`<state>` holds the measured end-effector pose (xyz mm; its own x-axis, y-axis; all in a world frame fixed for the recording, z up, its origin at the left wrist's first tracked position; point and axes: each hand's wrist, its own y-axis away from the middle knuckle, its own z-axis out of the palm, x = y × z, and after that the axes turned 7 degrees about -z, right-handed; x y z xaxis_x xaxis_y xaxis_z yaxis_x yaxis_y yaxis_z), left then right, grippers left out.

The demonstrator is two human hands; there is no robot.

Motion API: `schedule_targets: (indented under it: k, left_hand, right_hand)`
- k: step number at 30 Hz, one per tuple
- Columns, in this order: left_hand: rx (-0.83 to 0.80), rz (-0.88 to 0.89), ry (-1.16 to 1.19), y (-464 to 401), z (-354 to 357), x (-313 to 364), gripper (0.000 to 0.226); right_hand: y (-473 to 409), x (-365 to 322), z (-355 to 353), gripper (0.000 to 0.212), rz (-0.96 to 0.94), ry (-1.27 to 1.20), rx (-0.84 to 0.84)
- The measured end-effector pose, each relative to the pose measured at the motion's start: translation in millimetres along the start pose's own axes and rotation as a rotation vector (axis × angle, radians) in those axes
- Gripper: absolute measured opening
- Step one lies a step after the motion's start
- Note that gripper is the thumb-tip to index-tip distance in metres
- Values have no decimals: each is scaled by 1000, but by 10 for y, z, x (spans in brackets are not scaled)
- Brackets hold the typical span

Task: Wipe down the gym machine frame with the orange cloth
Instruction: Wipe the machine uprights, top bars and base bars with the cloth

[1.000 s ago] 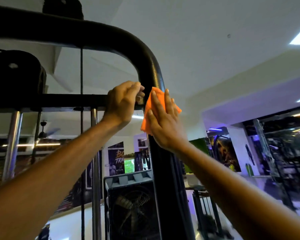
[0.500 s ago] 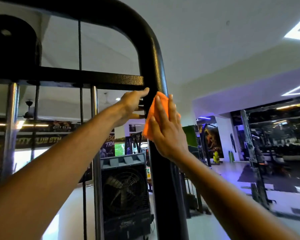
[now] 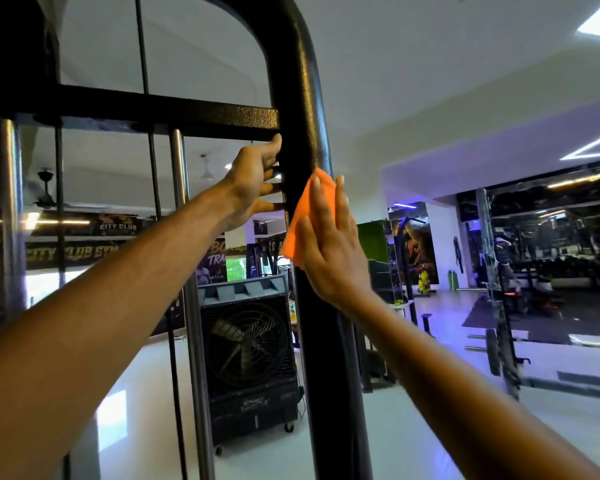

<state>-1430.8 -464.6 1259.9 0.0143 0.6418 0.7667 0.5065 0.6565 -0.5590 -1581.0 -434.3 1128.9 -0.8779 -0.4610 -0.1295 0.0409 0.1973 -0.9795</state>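
Observation:
The gym machine frame [image 3: 305, 98] is a thick black tube that curves overhead and runs down the middle as an upright post. A black crossbar [image 3: 174, 114] joins it from the left. My right hand [image 3: 329, 244] lies flat with straight fingers and presses the orange cloth [image 3: 300, 216] against the post's front. My left hand [image 3: 253, 181] grips the post's left side just under the crossbar, its fingers wrapped behind the tube. Part of the cloth is hidden under my right palm.
Chrome guide rods [image 3: 179, 188] and a black cable [image 3: 142, 46] run vertically left of the post. A black floor fan [image 3: 250, 355] stands behind it. Racks and weight gear [image 3: 499, 289] fill the right background over a pale floor.
Both hands and the cloth have moved down the post, from the curved top to just below the crossbar. My left hand left the crossbar and now holds the post.

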Motion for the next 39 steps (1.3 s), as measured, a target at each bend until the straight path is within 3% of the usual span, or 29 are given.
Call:
schedule_targets:
  k: [4,12,20,24,28,32,35,39]
  left_hand:
    - [-2,15,3,27,24,-43,55]
    - [30,74,64,320,322,-449,46]
    - [38,53,41,484,357,-630,59]
    - [29,50,41,580,419,-721,51]
    - [31,25,67,678,468,-807,52]
    - [30,20,83,767,504,-826,54]
    - [5,45,62,826,531,-875,55]
    - [-19,59,60,918,583,-1035,58]
  right_hand:
    - [-489,15,-5,64,-13,-15,27]
    - [1320,60,82,66,31,-15,-54]
    - [168,19,20,65,-59,47,1]
    - [831,22,83,67,-115,81,23]
    - [1783,29,146,71,1,30,-28]
    - [1373,-20,102,68,63,-15,7]
    - [913,-32,109,65,7,64,27]
    - [1280,39,147,65,-54,110,2]
